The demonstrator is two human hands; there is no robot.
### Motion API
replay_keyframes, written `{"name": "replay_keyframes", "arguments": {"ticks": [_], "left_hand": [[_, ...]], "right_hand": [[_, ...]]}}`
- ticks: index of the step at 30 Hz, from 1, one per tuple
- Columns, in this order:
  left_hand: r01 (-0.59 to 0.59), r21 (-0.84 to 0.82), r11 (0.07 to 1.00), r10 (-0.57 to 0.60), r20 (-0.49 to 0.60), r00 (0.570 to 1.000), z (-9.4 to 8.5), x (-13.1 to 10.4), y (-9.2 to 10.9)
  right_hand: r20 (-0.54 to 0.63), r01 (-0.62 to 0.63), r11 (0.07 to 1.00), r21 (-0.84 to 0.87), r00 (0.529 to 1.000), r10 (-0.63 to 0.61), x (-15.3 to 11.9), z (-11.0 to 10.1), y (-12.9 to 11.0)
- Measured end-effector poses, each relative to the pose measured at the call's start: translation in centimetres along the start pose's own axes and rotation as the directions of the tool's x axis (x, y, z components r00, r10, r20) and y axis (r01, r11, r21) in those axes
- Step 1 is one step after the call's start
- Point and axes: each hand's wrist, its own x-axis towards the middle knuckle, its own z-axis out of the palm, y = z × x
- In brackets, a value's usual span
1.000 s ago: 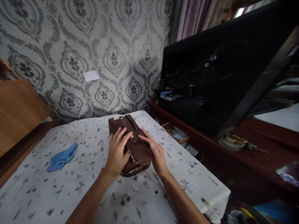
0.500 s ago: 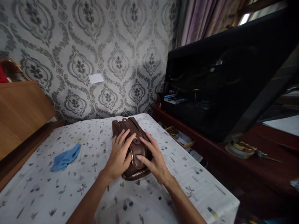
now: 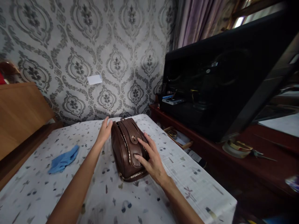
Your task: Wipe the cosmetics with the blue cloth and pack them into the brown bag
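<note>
A brown leather bag [image 3: 120, 147] with metal zips and a snap-fastened strap lies on a patterned white cloth [image 3: 109, 199]. My right hand [image 3: 151, 157] rests on the bag's right side, thumb and fingers spread over its top. At the bag's far left corner is my left hand [image 3: 105, 130], fingers stretched out and pointing away from me; whether it touches the bag I cannot tell. To the left a crumpled blue cloth [image 3: 63, 159] lies by itself.
A large black screen [image 3: 210, 77] stands on a dark red desk [image 3: 252, 161] to the right. An open drawer [image 3: 178, 138] juts out below it. Rolls of tape [image 3: 237, 148] and scissors [image 3: 263, 155] lie on the desk. A wooden cabinet [image 3: 23, 112] is at the left.
My left hand has moved off the bag's top to its far left corner, uncovering the left zip. My right hand remains on the bag's right side.
</note>
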Motion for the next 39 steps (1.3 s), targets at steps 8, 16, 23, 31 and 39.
{"name": "replay_keyframes", "arguments": {"ticks": [8, 16, 23, 31, 39], "left_hand": [[-0.05, 0.043, 0.998, 0.045, 0.111, 0.993, 1.3, 2.2, -1.2], [0.162, 0.145, 0.976, -0.189, 0.203, 0.961, 1.0, 7.5, -1.3], [0.355, 0.304, 0.884, -0.459, 0.422, 0.782, 0.9, 10.0, -0.2], [0.396, 0.284, 0.873, -0.479, 0.344, 0.808, 1.6, 10.0, 0.1], [0.424, 0.284, 0.86, -0.499, 0.296, 0.815, 2.3, 10.1, 0.1]], "right_hand": [[0.002, 0.019, 1.0, -0.007, 1.0, -0.019, 0.1, 0.1, -0.1], [-0.008, 0.033, 0.999, -0.043, 0.999, -0.033, 0.0, 0.2, -0.2], [-0.008, 0.026, 0.999, -0.044, 1.0, -0.027, 0.0, 0.2, -0.1], [-0.001, 0.03, 0.998, -0.057, 1.0, -0.03, 0.1, 0.2, -0.5], [-0.006, 0.034, 0.997, -0.07, 0.999, -0.035, 0.2, 0.1, -0.6]]}}
